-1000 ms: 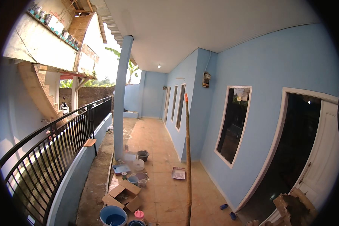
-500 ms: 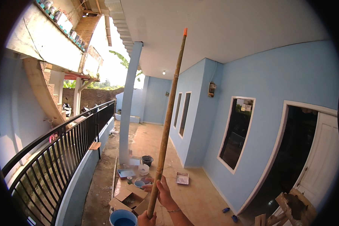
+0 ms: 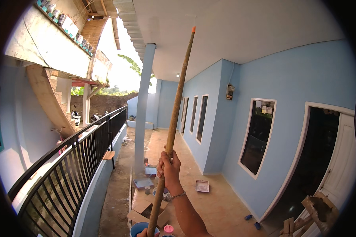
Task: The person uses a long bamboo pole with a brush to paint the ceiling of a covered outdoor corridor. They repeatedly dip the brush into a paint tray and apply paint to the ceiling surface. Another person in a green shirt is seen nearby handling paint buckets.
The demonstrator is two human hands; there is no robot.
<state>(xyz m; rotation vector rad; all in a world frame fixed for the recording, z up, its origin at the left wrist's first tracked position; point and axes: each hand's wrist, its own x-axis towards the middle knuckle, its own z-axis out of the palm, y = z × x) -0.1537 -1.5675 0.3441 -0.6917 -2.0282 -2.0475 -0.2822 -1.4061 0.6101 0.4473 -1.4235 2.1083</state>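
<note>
A long bamboo pole [image 3: 174,130] rises slantwise in front of me, its orange-tipped upper end [image 3: 193,30] close to the white ceiling [image 3: 241,27]. Whatever is fixed beyond that tip is too pale to make out. My right hand [image 3: 170,169], with a bracelet at the wrist, is closed round the pole at about the middle of the picture's lower half. Lower down, my left hand [image 3: 145,233] grips the pole at the bottom edge, mostly cut off by the frame. A blue bucket [image 3: 137,228] and a pink-lidded container [image 3: 168,229] stand on the floor close by.
An open cardboard box [image 3: 140,215], paint trays [image 3: 202,186] and small cans [image 3: 147,190] lie on the tiled floor. Black railing [image 3: 67,170] runs along the left, past a blue pillar [image 3: 144,110]. Scrap wood [image 3: 318,215] sits by the doorway at right.
My right hand has slid higher up the pole, and its loose fingers have closed round it. The view has turned a little to the left. The pole's tip stays near the ceiling.
</note>
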